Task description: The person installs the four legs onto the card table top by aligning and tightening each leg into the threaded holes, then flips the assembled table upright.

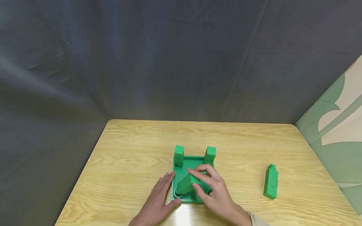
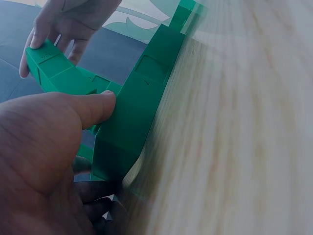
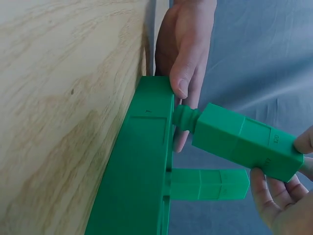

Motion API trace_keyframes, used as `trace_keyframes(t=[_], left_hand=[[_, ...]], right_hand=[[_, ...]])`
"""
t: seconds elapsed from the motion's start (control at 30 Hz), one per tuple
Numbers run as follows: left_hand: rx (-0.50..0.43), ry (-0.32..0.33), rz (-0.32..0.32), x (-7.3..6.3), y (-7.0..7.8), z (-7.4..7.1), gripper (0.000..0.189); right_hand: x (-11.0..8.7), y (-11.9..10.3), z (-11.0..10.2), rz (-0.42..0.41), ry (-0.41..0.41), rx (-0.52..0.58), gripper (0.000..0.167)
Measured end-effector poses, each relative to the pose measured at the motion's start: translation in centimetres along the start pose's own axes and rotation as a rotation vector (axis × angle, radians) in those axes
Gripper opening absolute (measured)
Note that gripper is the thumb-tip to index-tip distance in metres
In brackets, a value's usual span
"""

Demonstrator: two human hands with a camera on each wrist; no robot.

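Note:
A square green tray [image 1: 183, 172] lies near the table's front. My left hand [image 1: 158, 202] rests against its left side, fingers straight along the edge and thumb at the front corner. My right hand [image 1: 216, 191] pinches the upper end of a green square peg [image 1: 185, 185] between thumb and fingers. This peg tilts over the tray, its ridged round neck [image 3: 186, 119] pointing down at the ring [image 1: 178, 197] in the front left corner. Similar pegs stand upright in the back left corner [image 1: 179, 154] and back right corner [image 1: 210, 153]. My right hand partly hides the front right corner.
Another green peg [image 1: 271, 183] with a round neck lies on its side at the right of the wooden table [image 1: 135, 147]. A dark cloth [image 1: 175, 69] hangs behind the table, and a patterned fabric [image 1: 339, 144] borders its right side.

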State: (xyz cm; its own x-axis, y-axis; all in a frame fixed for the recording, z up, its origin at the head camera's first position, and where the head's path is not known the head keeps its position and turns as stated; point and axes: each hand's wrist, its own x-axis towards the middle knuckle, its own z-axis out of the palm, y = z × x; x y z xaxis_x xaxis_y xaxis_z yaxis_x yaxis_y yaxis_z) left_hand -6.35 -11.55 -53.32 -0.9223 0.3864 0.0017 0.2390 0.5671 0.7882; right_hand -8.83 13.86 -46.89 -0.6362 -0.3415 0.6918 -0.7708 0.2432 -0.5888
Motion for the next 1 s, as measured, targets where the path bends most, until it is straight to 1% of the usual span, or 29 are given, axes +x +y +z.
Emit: trace_keyframes(t=[0.17,0.27,0.33,0.43,0.6,0.7,0.83,1.0], left_hand=[[0.012,0.012,0.017,-0.1,0.1,0.0,0.089],[0.02,0.023,0.022,-0.1,0.1,0.0,0.089],[0.018,0.021,0.016,-0.1,0.2,0.0,0.09],[0.003,0.007,0.002,0.0,0.2,-0.1,0.091],[-0.006,-0.003,-0.004,0.0,0.2,0.0,0.091],[-0.006,0.005,0.003,0.0,0.1,0.0,0.091],[-0.011,0.015,0.013,0.1,0.0,0.1,0.09],[-0.013,0.009,0.009,0.1,-0.1,0.1,0.091]], right_hand=[[0.1,-0.3,0.1,0.006,-0.049,-0.008,0.054],[0.3,-0.5,0.2,0.015,-0.093,-0.024,0.048],[0.4,-0.6,0.4,0.014,-0.118,-0.039,0.042],[0.7,-0.7,0.6,-0.013,-0.136,-0.066,0.036],[1.4,-0.8,1.0,-0.081,-0.168,-0.107,0.037],[1.8,-0.9,1.2,-0.103,-0.192,-0.119,0.039],[1.9,-0.9,1.5,-0.096,-0.215,-0.132,0.041],[1.8,-0.8,1.6,-0.091,-0.227,-0.15,0.042]])
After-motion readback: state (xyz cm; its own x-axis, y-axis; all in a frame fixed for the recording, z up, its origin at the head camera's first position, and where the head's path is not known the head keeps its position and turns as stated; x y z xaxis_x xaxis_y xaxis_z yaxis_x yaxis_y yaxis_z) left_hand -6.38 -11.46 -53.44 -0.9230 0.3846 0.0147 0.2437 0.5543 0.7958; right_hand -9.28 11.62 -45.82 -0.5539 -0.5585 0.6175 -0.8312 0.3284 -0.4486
